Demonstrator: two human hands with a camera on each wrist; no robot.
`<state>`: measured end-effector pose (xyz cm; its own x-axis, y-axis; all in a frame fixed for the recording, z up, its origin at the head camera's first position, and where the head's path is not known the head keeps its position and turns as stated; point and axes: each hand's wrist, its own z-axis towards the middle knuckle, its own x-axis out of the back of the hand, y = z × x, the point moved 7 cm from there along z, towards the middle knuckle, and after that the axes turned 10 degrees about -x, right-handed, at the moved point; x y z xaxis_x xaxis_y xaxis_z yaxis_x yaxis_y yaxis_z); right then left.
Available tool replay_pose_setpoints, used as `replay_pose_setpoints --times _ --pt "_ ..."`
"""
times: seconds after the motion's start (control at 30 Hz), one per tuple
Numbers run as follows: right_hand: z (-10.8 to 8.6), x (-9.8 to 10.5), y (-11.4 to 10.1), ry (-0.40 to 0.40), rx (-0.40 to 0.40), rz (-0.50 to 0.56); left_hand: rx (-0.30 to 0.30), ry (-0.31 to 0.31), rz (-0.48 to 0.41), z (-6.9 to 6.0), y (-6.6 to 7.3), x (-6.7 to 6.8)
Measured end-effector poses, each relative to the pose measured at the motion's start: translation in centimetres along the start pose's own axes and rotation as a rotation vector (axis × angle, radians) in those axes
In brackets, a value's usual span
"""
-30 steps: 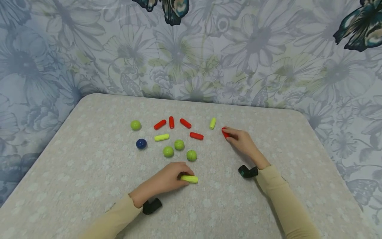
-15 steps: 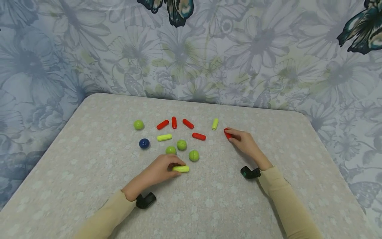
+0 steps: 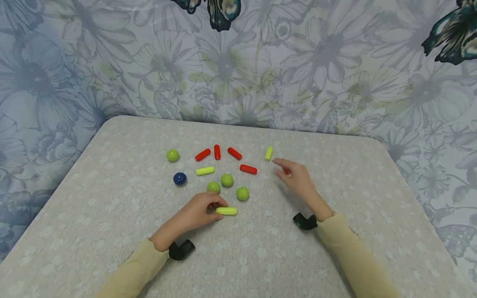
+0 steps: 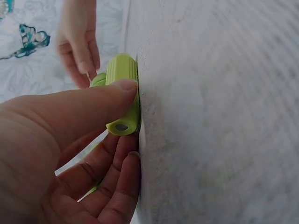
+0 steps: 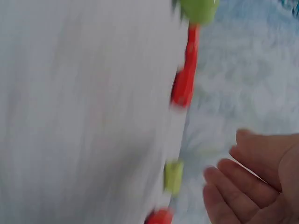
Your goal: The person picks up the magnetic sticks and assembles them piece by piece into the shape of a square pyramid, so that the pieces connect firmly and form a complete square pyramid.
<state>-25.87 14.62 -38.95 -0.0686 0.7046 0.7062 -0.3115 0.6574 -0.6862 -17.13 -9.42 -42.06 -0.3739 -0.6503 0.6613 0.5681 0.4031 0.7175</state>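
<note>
My left hand (image 3: 197,210) holds a yellow-green ribbed cylinder (image 3: 226,211) down on the cloth near the front of the group. In the left wrist view, the thumb lies across this cylinder (image 4: 122,72), whose near end has a hole; the other fingers curl below. My right hand (image 3: 297,178) hovers just off a red cylinder (image 3: 286,170), thumb and fingers parted, and partly hides it. Beyond that hand lies another yellow-green cylinder (image 3: 268,154). Relaxed, spread fingers appear on the right hand (image 5: 247,182) in the right wrist view, with nothing between them.
Several red cylinders (image 3: 248,169) lie at the middle and back. A yellow-green cylinder (image 3: 205,171) lies among them. Several green balls (image 3: 242,193) and one dark blue ball (image 3: 179,179) sit nearby. The cloth-covered table (image 3: 335,149) meets a flower-patterned wall (image 3: 238,74).
My left hand has moved left and away from me with the yellow-green cylinder, then stopped. My right hand has let go of the red cylinder and shifted slightly left.
</note>
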Motion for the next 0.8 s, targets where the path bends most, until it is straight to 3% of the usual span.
replay_pose_setpoints --times 0.17,0.27,0.43,0.8 --pt "-1.2 -4.3 -3.5 -0.262 0.058 0.068 -0.014 0.014 0.007 0.1 0.0 0.0" --pt "-1.6 -6.2 -4.5 -0.348 0.117 0.031 -0.019 0.012 0.012 0.3 0.0 -0.1" --pt "-2.0 -7.1 -4.6 -0.348 0.168 -0.022 -0.021 0.016 0.008 0.4 0.0 -0.1" --pt "-5.5 -4.4 -3.2 -0.355 0.111 -0.021 -0.008 0.006 0.04 0.2 0.1 -0.2"
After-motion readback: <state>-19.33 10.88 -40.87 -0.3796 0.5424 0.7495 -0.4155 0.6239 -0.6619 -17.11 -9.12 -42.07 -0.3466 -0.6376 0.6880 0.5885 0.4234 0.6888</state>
